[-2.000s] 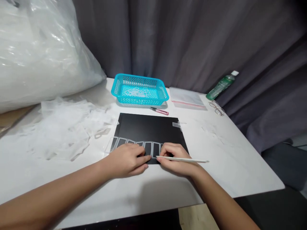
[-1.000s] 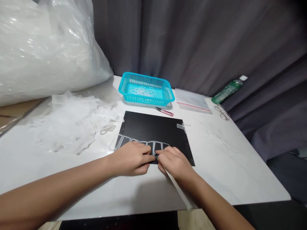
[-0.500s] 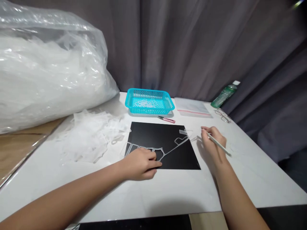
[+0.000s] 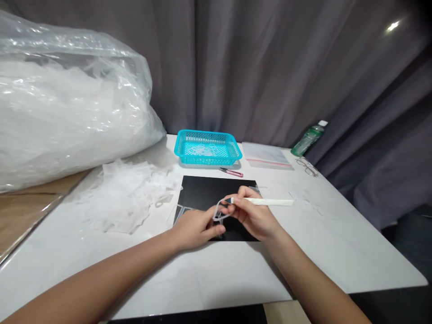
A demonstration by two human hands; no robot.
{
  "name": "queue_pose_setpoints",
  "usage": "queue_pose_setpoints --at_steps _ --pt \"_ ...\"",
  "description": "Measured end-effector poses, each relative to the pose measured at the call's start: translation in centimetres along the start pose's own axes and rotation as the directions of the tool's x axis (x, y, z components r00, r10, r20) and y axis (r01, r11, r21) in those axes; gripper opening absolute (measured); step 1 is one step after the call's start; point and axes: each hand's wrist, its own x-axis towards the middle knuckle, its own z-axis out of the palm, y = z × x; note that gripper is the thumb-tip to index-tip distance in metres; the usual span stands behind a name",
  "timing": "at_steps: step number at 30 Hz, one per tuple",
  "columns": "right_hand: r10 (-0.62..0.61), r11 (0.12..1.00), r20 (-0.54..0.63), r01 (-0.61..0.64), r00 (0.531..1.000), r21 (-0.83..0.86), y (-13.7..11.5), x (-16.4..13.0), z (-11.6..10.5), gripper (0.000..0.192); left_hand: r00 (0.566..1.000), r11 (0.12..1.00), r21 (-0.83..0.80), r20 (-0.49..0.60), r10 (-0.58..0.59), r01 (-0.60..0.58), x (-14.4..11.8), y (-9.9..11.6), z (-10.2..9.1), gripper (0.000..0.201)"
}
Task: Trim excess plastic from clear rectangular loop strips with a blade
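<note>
Translucent film strip (image 4: 218, 211), a thin looped offcut, rises off the black mat (image 4: 205, 193) between the two hands, in the middle of the white table (image 4: 324, 243). No brand, label or writing can be read on anything in view.

At far left a big clear plastic bag (image 4: 67, 99) bulges with white material, and a loose heap of clear film pieces (image 4: 121, 193) lies just beside the mat. The left hand (image 4: 194, 229) rests on the mat's near edge, fingers curled together and pressing down on the lower end of the strip. The right hand (image 4: 251, 216) is just to its right, fingertips pinched on the upper loop of the strip while also gripping a white stick tool (image 4: 266, 202), which points rightward, roughly level.

Behind the mat sit a turquoise basket (image 4: 207, 146) and small pink snips (image 4: 232, 172). Further right lie a zip bag (image 4: 266, 155), a pair of glasses (image 4: 307, 165) and a green bottle (image 4: 308, 138) leaning against the grey curtain (image 4: 270, 67).
</note>
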Motion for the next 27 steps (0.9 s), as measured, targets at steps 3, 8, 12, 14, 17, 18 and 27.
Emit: queue_pose_setpoints --at_steps 3,8,12,14,17,18,27 --pt "0.022 1.000 -0.027 -0.022 0.999 0.022 -0.1 0.4 0.8 0.032 0.999 0.992 0.118 -0.003 0.045 -0.045 0.2 0.1 0.2 0.041" --pt "-0.132 0.978 -0.146 0.105 0.980 -0.178 -3.7 -0.1 -1.0 0.029 0.995 0.985 0.141 0.028 0.093 -0.096 0.3 0.0 0.3 0.046" --pt "-0.267 0.854 -0.081 0.197 0.960 -0.482 -6.3 -1.5 -2.6 0.028 0.994 0.982 0.159 0.037 0.100 -0.105 0.4 0.0 0.3 0.045" --pt "-0.266 0.774 -0.036 0.191 0.963 -0.604 -7.1 -2.3 -2.8 0.028 0.994 0.980 0.167 0.042 0.100 -0.106 0.4 0.1 0.3 0.046" --pt "-0.253 0.626 -0.033 0.137 0.967 -0.768 -8.2 -3.3 -2.4 0.029 0.994 0.978 0.181 0.047 0.094 -0.101 0.4 0.2 0.2 0.045" --pt "-0.254 0.566 -0.039 0.116 0.966 -0.816 -8.5 -3.6 -2.3 0.029 0.995 0.978 0.186 0.047 0.091 -0.098 0.4 0.2 0.2 0.045" --pt "-0.263 0.271 -0.125 -0.051 0.957 -0.961 -10.2 -4.5 -3.5 0.025 0.997 0.975 0.209 0.025 0.071 -0.074 0.5 -0.1 0.4 0.049"
